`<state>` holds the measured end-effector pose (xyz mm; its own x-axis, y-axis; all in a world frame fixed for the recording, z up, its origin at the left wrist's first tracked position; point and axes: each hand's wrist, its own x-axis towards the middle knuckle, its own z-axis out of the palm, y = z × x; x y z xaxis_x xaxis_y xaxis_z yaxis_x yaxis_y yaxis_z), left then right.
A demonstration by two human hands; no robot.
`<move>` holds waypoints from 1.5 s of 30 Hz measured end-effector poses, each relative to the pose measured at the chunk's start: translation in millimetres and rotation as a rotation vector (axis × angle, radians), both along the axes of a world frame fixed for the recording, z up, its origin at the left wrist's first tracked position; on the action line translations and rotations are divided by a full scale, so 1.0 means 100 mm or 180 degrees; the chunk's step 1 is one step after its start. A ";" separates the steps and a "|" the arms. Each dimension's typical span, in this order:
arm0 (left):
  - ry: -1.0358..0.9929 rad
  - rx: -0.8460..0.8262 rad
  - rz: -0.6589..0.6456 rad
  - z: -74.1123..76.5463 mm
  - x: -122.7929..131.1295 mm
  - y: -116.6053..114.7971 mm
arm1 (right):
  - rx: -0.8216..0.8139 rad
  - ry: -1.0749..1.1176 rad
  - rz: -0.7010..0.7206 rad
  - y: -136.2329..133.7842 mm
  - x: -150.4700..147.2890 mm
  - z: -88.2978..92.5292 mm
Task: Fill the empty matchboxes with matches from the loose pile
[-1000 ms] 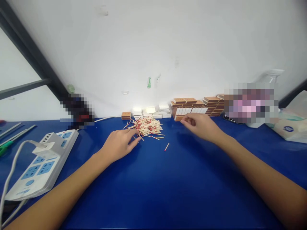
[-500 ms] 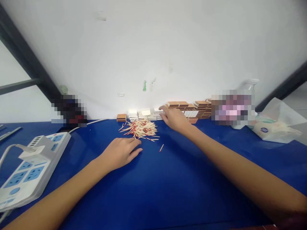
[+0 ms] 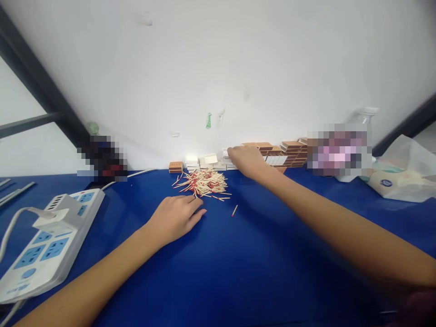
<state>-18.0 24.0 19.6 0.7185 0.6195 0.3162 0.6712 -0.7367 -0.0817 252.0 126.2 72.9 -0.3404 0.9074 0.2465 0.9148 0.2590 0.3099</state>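
Note:
A loose pile of red-tipped matches [image 3: 207, 181] lies near the wall on the blue table. My left hand [image 3: 179, 218] rests at the pile's near edge, thumb apart from the fingers, with nothing seen in it. White matchbox trays [image 3: 208, 161] stand in low stacks behind the matches. At the right end of these, my right hand [image 3: 248, 161] has its fingers closed on a white matchbox tray [image 3: 225, 155]; the hand hides part of the grip. One single match [image 3: 235, 210] lies apart, to the right of the pile.
Brown matchbox sleeves [image 3: 293, 154] are stacked against the wall beyond my right hand. One brown matchbox [image 3: 175, 167] sits left of the trays. A white power strip [image 3: 73, 245] takes up the left side. A tissue pack [image 3: 391, 181] lies at the right.
My right hand's fingers have closed at the white trays, where they were spread before. The left hand stays by the matches. The whole view has shifted slightly.

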 end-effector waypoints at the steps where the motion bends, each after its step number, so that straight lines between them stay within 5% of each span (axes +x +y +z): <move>1: -0.0052 0.0027 0.0000 0.00 0.00 0.00 | 0.0011 -0.0002 0.0045 -0.08 -0.02 0.04; 6: -0.0468 0.0119 0.0210 0.02 0.03 -0.04 | -0.0380 0.0178 0.0601 -0.85 -0.20 0.07; 12: -0.0302 -0.0369 0.0224 0.09 0.16 -0.20 | -0.1009 0.0132 0.1344 -1.49 -0.34 -0.28; 18: -0.0199 -0.0598 0.0238 0.09 0.15 -0.17 | -0.1088 0.0394 0.1555 -1.45 -0.28 -0.47; 22: -0.0118 -0.0902 0.0035 0.08 0.11 -0.12 | -0.1206 0.1480 0.1512 -1.36 -0.12 -0.39; 25: -0.0205 -0.0969 0.0060 0.08 0.10 -0.11 | -0.1514 0.2184 0.1317 -1.25 0.10 -0.30; 31: -0.0278 -0.0996 0.0111 0.06 0.12 -0.12 | -0.2406 0.2381 0.1095 -1.06 0.36 -0.32; 40: -0.0377 -0.1094 0.0161 0.10 0.13 -0.11 | -0.2080 0.2376 0.1125 -1.07 0.37 -0.38; 45: -0.0648 -0.1391 0.0185 0.09 0.18 -0.14 | -0.1516 0.2936 0.1073 -1.24 0.10 -0.38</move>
